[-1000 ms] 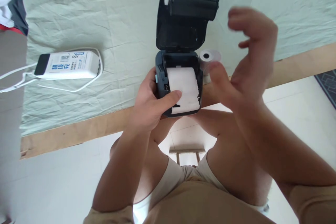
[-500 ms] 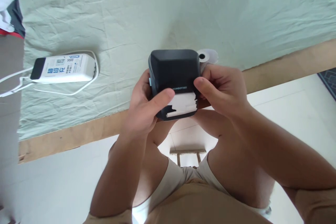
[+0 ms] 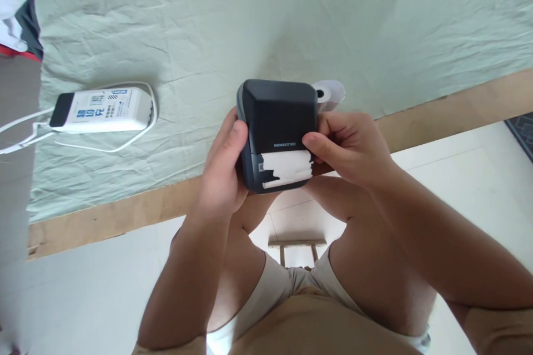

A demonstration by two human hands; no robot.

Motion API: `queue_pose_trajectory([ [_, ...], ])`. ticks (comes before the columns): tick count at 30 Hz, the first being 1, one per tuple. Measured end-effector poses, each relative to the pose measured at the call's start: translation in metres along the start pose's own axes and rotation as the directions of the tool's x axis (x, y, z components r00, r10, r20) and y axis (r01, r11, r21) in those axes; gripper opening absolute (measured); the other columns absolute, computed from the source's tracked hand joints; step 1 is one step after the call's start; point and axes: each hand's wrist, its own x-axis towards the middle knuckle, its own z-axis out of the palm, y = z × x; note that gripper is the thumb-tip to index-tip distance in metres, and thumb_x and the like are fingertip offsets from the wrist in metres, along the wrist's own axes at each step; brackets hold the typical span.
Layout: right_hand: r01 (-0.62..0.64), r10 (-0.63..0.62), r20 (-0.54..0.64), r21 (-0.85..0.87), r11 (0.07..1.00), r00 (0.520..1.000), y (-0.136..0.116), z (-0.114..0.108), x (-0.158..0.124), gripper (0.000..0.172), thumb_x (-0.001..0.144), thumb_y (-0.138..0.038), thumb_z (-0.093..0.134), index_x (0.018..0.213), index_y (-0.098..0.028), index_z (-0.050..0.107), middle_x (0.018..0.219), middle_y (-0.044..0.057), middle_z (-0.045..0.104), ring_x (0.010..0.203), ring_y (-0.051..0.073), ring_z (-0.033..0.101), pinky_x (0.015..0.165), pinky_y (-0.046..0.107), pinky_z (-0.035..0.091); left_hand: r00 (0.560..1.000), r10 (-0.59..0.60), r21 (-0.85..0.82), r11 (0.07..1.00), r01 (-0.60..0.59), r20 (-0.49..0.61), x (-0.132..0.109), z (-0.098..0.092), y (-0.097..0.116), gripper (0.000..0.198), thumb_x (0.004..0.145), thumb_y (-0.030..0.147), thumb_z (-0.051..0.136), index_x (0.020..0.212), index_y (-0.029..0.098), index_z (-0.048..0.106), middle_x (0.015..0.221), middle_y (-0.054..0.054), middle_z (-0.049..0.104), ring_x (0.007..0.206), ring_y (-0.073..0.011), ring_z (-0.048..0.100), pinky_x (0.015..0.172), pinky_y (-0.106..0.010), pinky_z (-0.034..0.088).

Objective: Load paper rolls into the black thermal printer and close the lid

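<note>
Both hands grip the black printer (image 3: 277,119): left hand (image 3: 222,172) curled round its left side, right hand (image 3: 353,147) closed on its right. Printer is held at the counter (image 3: 104,216) edge, lid down, paper strip (image 3: 287,166) sticking out front.

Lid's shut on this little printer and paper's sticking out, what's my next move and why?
Probably tear off the ragged paper tail with your right hand, whose thumb rests beside it, while the left hand steadies the printer; the lid looks closed and the paper's edge is jagged.
</note>
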Motion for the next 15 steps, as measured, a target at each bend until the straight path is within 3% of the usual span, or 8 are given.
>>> queue_pose_trajectory([
  [5, 0.066, -0.066, 0.010, -0.090, 0.994, 0.998, -0.0017, -0.0025, -0.0013, 0.046, 0.092, -0.041, 0.073, 0.066, -0.024, 0.040, 0.048, -0.008, 0.046, 0.038, 0.007, 0.045, 0.033, 0.019, 0.033, 0.997, -0.046, -0.050, 0.998, 0.043, -0.069, 0.0017, -0.0022, -0.0006, 0.032, 0.103, 0.050, 0.059, 0.099, 0.023, 0.076, 0.103, -0.004, 0.078, 0.106, -0.0233, 0.077, 0.086, -0.033, 0.065],
  [8, 0.109, -0.107, 0.029, -0.082, 0.991, 0.994, -0.0016, -0.0033, 0.0001, 0.045, 0.085, -0.033, 0.078, 0.070, -0.025, 0.036, 0.053, -0.010, 0.044, 0.039, 0.006, 0.042, 0.033, 0.019, 0.031, 0.992, -0.048, -0.032, 0.998, 0.045, -0.114, 0.0023, -0.0039, 0.0005, 0.033, 0.103, 0.047, 0.059, 0.091, 0.022, 0.076, 0.088, -0.003, 0.074, 0.086, -0.0188, 0.076, 0.075, -0.030, 0.064],
  [11, 0.101, -0.100, 0.042, -0.011, 0.995, 0.994, 0.0004, -0.0040, -0.0001, 0.047, 0.081, -0.030, 0.082, 0.076, -0.026, 0.035, 0.056, -0.010, 0.050, 0.039, 0.007, 0.045, 0.032, 0.021, 0.036, 0.994, -0.016, 0.016, 1.000, 0.018, -0.110, 0.0027, -0.0047, 0.0015, 0.037, 0.102, 0.042, 0.061, 0.074, 0.021, 0.068, 0.066, 0.000, 0.058, 0.058, -0.0133, 0.060, 0.054, -0.026, 0.054],
  [13, 0.085, -0.086, 0.027, 0.022, 0.996, 0.996, 0.0003, -0.0038, -0.0024, 0.050, 0.078, -0.030, 0.086, 0.078, -0.027, 0.036, 0.056, -0.011, 0.053, 0.039, 0.008, 0.048, 0.033, 0.022, 0.040, 0.996, -0.011, 0.008, 1.000, 0.012, -0.089, 0.0030, -0.0052, 0.0012, 0.037, 0.101, 0.038, 0.062, 0.069, 0.021, 0.064, 0.061, 0.001, 0.051, 0.051, -0.0113, 0.051, 0.048, -0.026, 0.049],
  [15, 0.120, -0.120, -0.025, 0.005, 0.993, 0.992, -0.0027, -0.0018, -0.0053, 0.050, 0.077, -0.029, 0.089, 0.080, -0.027, 0.039, 0.057, -0.012, 0.055, 0.039, 0.009, 0.052, 0.033, 0.021, 0.042, 0.997, -0.008, -0.033, 0.999, 0.006, -0.077, 0.0037, -0.0060, -0.0001, 0.033, 0.100, 0.033, 0.063, 0.069, 0.020, 0.064, 0.064, 0.001, 0.055, 0.053, -0.0108, 0.053, 0.051, -0.025, 0.050],
])
